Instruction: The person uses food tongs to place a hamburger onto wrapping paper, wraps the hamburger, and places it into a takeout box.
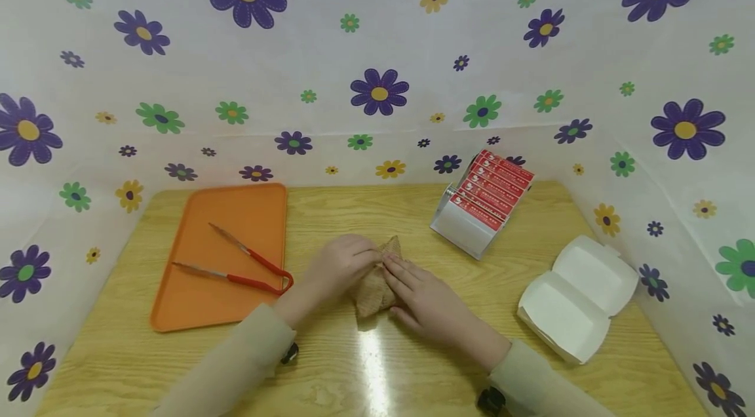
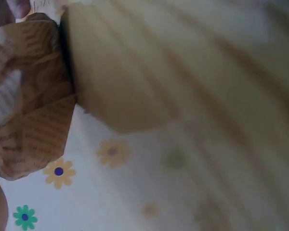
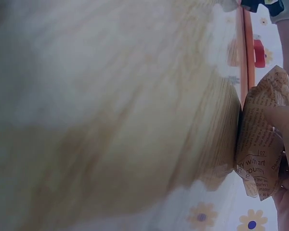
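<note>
A small packet (image 1: 371,294) wrapped in brown, newsprint-patterned paper rests on the wooden table at the front middle. My left hand (image 1: 343,264) pinches the paper near its top with curled fingers. From the other side my right hand (image 1: 433,304) holds the packet, its fingers lying over the top and its thumb low along the side. Both hands' fingertips meet at the upper fold. Creased, folded paper (image 2: 36,110) shows up close in the left wrist view, and printed lettering on the paper (image 3: 257,144) in the right wrist view. The wrapping hides what is inside.
On the left lies an orange tray (image 1: 200,240) bearing red-handled tongs (image 1: 259,282). A dispenser (image 1: 466,227) with red printed stickers (image 1: 495,184) stands back right. An open white takeout box (image 1: 563,312) sits at the right. A flower-patterned sheet (image 1: 330,50) walls the table's back and sides.
</note>
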The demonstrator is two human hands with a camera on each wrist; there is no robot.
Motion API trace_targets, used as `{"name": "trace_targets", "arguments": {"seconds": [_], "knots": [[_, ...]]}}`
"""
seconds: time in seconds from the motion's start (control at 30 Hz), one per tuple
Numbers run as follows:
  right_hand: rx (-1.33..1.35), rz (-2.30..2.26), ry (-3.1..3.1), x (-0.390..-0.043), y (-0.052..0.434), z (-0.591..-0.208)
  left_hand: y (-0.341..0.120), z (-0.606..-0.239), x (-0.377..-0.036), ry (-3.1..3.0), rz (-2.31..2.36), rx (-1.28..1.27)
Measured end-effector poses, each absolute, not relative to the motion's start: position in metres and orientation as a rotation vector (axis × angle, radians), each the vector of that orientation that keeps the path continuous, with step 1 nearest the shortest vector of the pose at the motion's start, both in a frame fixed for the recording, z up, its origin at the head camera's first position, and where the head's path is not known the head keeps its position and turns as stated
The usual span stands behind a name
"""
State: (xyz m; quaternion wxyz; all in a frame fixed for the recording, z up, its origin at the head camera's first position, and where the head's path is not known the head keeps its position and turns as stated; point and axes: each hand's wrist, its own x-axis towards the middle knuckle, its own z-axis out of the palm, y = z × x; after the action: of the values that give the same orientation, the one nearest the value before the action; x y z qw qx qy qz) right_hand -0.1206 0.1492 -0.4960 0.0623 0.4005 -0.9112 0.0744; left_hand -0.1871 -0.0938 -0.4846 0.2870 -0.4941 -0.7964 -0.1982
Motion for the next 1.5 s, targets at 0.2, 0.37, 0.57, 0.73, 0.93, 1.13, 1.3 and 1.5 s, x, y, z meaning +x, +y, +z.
{"name": "trace_targets", "arguments": {"seconds": [0.2,0.37,0.57,0.73,0.93,1.13,1.3,1.5], "knots": [[1.193,0.339,-2.743,-0.121,0.150,-0.496,-0.084,-0.494,-0.189,-2.336,-0.713,-1.219],[1.210,0.359,-2.711,-0.123,0.152,-0.497,-0.078,-0.495,-0.191,-2.430,-0.816,-1.186],[1.212,0.349,-2.648,-0.122,0.157,-0.497,-0.076,-0.496,-0.191,-2.498,-0.790,-1.144],[1.145,0.547,-2.675,-0.118,0.160,-0.495,-0.074,-0.495,-0.193,-2.547,-0.738,-1.128],[1.135,0.643,-2.671,-0.119,0.160,-0.496,-0.071,-0.493,-0.196,-2.533,-0.669,-1.170],[1.139,0.665,-2.607,-0.122,0.158,-0.496,-0.069,-0.495,-0.199,-2.468,-0.598,-1.182],[1.124,0.606,-2.423,-0.125,0.155,-0.498,-0.067,-0.497,-0.201,-2.431,-0.556,-1.203],[1.230,0.487,-2.245,-0.128,0.153,-0.501,-0.064,-0.497,-0.203,-2.495,-0.667,-1.175]]}}
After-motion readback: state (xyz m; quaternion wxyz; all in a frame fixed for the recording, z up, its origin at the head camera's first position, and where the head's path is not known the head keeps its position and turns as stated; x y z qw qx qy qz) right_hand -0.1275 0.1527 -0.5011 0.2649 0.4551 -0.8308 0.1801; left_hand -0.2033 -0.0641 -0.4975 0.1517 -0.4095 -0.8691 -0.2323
